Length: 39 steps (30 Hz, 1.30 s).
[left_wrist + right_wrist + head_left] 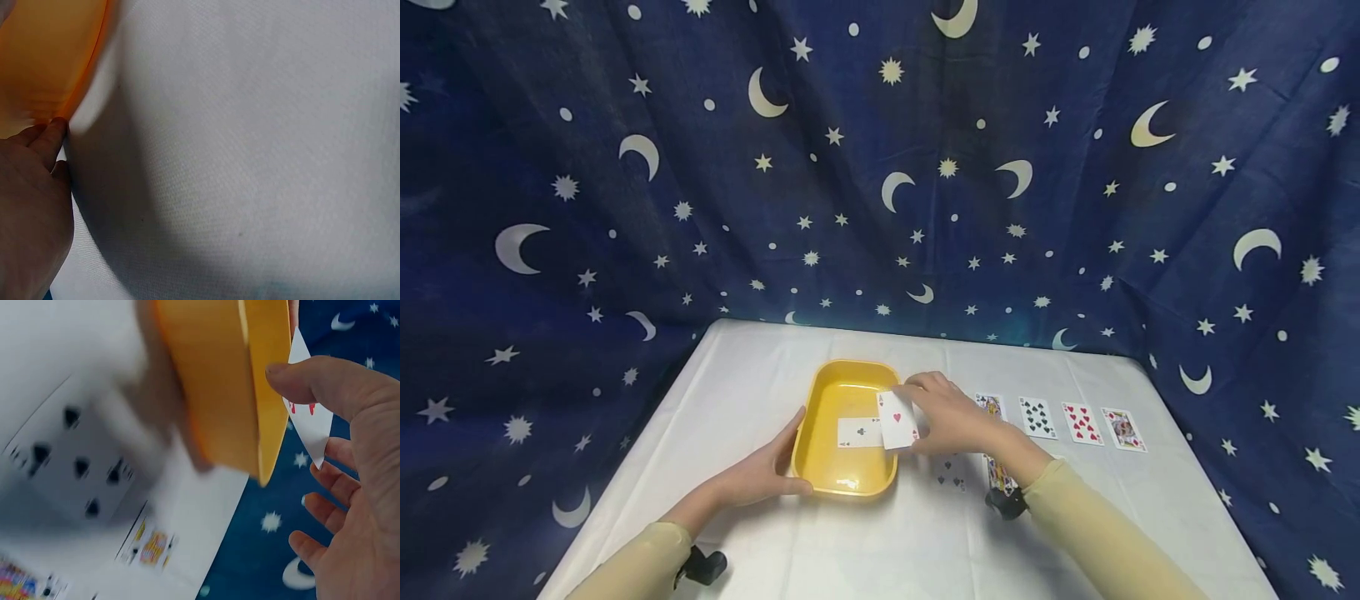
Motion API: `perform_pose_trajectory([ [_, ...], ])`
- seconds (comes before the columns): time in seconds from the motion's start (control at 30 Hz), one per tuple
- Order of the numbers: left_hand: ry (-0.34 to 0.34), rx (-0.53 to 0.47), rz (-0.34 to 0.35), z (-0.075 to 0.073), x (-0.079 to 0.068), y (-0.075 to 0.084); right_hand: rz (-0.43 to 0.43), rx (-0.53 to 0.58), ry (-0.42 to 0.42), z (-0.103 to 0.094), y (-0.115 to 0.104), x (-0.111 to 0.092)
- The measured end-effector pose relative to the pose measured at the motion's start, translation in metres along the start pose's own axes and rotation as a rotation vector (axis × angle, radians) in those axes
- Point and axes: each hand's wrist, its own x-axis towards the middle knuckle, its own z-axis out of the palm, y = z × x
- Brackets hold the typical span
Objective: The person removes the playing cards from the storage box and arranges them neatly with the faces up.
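A yellow plastic basin (846, 483) stands on the white-covered table. My left hand (762, 472) touches its left outer wall, thumb and fingers spread apart; the left wrist view has the fingertips (57, 128) right at the rim. Inside the basin an ace of clubs (850, 433) lies face up, partly covered in the head view by an ace of hearts (895, 423). That ace of hearts is pinched by my right hand (951, 417) above the basin's right side. In the right wrist view, the thumb lies over the white card (312, 425) with the other fingers behind it.
Right of the basin lie a ten of spades (1037, 417), a hearts card (1082, 423) and a diamond face card (1124, 429) in a row. Nearer my right arm are a spade card (951, 475) and face cards (1000, 477), partly hidden. A blue star-patterned curtain (850, 250) hangs behind.
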Motion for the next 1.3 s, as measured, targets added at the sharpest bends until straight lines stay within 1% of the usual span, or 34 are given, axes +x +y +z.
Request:
perform_pose_trajectory([
  [0.23, 0.002, 0.001, -0.001, 0.0, 0.0, 0.001, 0.076, 0.006, 0.015, -0.007, 0.033, -0.029],
  [0.53, 0.009, 0.017, -0.023, 0.001, 0.001, 0.001, 0.103, 0.017, 0.05, -0.015, 0.07, -0.065],
  [0.73, 0.006, 0.017, -0.028, 0.002, 0.001, 0.002, 0.16, 0.047, 0.075, -0.02, 0.101, -0.098],
  [0.9, 0.011, 0.022, -0.039, 0.002, 0.001, 0.001, 0.221, 0.034, 0.082, -0.025, 0.126, -0.127],
  [1.03, 0.012, 0.025, -0.042, 0.001, 0.0, 0.002, 0.268, 0.027, 0.095, -0.027, 0.143, -0.146],
  [1.17, 0.005, 0.019, -0.036, 0.001, 0.0, 0.003, 0.307, 0.024, 0.095, -0.027, 0.158, -0.163],
  [1.3, -0.001, 0.005, -0.025, 0.001, 0.0, 0.004, 0.34, 0.01, 0.07, -0.025, 0.171, -0.178],
])
